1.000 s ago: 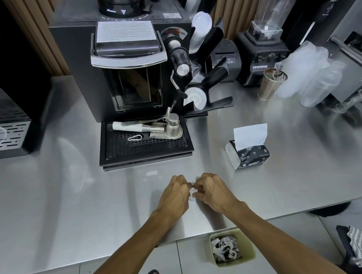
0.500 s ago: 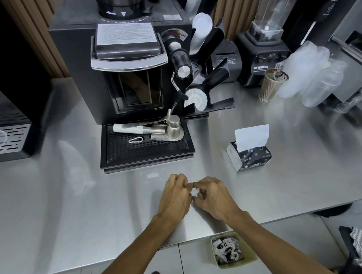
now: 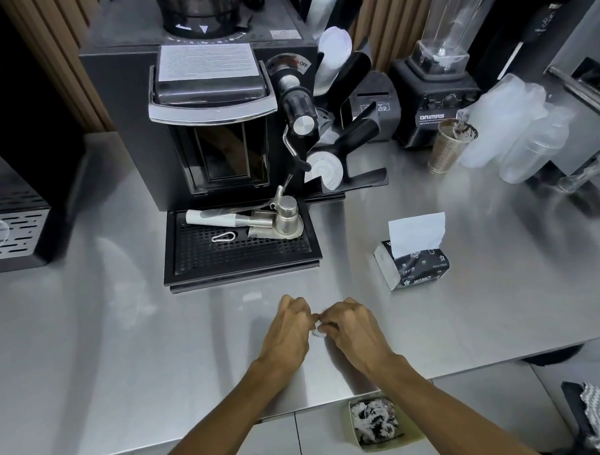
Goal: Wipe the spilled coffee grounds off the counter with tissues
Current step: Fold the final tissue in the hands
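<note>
A small white tissue [image 3: 318, 331] wad sits just above the counter [image 3: 116, 347] near its front edge, pinched between the curled fingers of the left hand [image 3: 287, 334] and right hand [image 3: 355, 328]. A tissue box [image 3: 416, 267] stands at 2 o'clock and a drip tray [image 3: 240, 252] at 12. Bare steel spreads toward 9 and 3. A bin [image 3: 377, 423] sits on the floor at 6.

Head view, steeply downward (near counter [image 3: 80, 370])

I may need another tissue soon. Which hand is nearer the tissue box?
Right. The right hand is left of the tissue box, closer to the counter edge; the left hand lies farther left, past the right one. Both pinch a small tissue wad.
</note>
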`<state>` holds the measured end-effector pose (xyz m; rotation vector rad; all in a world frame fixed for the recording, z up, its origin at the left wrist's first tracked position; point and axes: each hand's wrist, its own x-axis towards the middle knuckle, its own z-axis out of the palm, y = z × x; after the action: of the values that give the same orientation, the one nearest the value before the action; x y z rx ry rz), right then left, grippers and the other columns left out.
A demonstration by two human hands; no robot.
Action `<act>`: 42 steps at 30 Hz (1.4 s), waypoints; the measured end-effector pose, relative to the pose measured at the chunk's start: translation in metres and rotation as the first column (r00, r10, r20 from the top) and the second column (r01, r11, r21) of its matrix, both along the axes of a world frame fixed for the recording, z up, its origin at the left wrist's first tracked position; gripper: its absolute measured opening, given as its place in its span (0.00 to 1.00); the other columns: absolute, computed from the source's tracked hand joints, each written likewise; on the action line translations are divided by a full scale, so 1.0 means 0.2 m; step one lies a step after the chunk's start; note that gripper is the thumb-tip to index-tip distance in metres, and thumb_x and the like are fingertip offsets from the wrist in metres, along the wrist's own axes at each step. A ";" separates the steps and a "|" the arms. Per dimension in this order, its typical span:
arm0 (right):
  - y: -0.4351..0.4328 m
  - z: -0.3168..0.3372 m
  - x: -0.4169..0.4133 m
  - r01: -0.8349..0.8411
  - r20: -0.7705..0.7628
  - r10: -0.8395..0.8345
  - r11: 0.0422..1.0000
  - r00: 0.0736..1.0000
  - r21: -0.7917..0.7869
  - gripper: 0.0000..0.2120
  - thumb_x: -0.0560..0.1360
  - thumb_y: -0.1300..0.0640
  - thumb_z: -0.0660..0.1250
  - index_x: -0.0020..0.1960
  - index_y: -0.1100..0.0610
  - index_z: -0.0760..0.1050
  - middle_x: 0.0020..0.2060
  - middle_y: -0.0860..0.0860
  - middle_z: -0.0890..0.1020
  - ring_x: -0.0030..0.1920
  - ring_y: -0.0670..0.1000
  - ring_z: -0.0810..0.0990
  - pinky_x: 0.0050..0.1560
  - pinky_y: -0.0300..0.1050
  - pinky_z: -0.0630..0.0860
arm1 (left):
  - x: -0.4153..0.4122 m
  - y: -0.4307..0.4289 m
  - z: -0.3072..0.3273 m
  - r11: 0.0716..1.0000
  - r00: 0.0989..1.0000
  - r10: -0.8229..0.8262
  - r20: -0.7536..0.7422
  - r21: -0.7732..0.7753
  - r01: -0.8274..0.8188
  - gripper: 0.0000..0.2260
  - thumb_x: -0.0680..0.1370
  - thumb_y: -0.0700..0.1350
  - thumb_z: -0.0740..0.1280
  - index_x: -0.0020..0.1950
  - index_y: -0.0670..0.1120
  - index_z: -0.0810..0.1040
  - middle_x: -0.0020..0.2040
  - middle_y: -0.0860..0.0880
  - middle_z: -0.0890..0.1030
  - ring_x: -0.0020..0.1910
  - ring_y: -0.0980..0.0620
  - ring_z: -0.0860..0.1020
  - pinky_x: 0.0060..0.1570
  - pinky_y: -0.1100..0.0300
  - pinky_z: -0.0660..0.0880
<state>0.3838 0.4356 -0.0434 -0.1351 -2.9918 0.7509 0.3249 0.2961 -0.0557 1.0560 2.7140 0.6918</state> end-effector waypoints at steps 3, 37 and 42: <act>0.00 0.00 -0.01 -0.019 0.007 0.019 0.999 1.000 0.047 0.05 0.74 0.59 0.69 0.46 0.56 0.84 0.41 0.51 0.85 0.44 0.51 0.77 0.43 0.47 0.76 | -0.02 -0.01 -0.01 1.000 1.000 -0.014 -0.015 -0.004 0.014 0.10 0.76 0.31 0.65 0.50 0.42 0.83 0.50 0.48 0.76 0.56 0.49 0.70 0.52 0.61 0.74; 0.20 0.23 -0.15 0.191 0.231 -0.090 0.866 0.969 -0.462 0.07 0.71 0.64 0.71 0.48 0.57 0.79 0.38 0.54 0.83 0.38 0.47 0.81 0.43 0.36 0.77 | -0.26 0.12 0.22 0.959 0.970 -0.239 -0.050 -0.169 0.228 0.09 0.81 0.48 0.62 0.57 0.49 0.78 0.55 0.52 0.73 0.56 0.49 0.65 0.56 0.52 0.64; 0.32 0.24 0.07 0.290 0.227 -0.202 0.826 0.953 -0.484 0.06 0.70 0.64 0.73 0.44 0.54 0.80 0.34 0.48 0.83 0.36 0.44 0.81 0.43 0.36 0.76 | -0.10 0.26 0.20 0.952 0.954 -0.288 -0.087 -0.130 0.276 0.08 0.81 0.47 0.60 0.56 0.50 0.77 0.54 0.51 0.71 0.54 0.49 0.66 0.55 0.51 0.67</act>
<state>0.3968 0.5000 0.0046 -0.6241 -2.7445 1.5465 0.3054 0.3484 -0.0166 1.4489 2.5713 0.4351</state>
